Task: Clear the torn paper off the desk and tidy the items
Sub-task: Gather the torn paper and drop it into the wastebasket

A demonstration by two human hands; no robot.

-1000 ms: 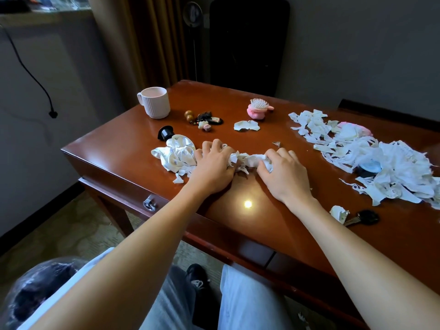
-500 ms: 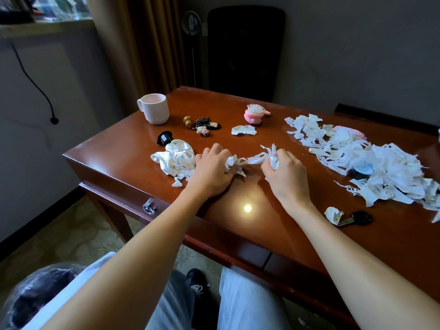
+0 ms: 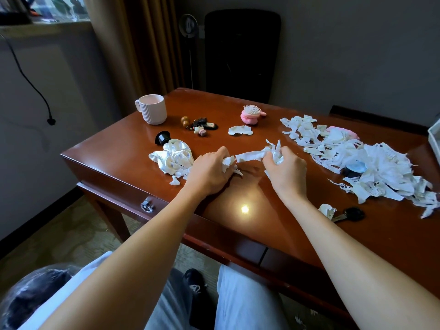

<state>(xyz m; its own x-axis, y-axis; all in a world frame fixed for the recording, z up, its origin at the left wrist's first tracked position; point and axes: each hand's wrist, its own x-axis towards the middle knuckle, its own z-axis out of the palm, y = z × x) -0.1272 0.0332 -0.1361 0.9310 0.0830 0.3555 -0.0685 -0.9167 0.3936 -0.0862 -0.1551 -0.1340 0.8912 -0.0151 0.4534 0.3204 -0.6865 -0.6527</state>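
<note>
Left grip (image 3: pixel 209 172) on scraps (image 3: pixel 227 161) beside scrunchie (image 3: pixel 171 158)

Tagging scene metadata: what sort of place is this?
Probably a hotel room or a bedroom: a polished wooden desk with a drawer, heavy brown curtains beside a window, and patterned carpet. The mug and personal clutter fit.

Brown curtain (image 3: pixel 133 44), black chair (image 3: pixel 242 55), dangling cable (image 3: pixel 51 121)
</note>
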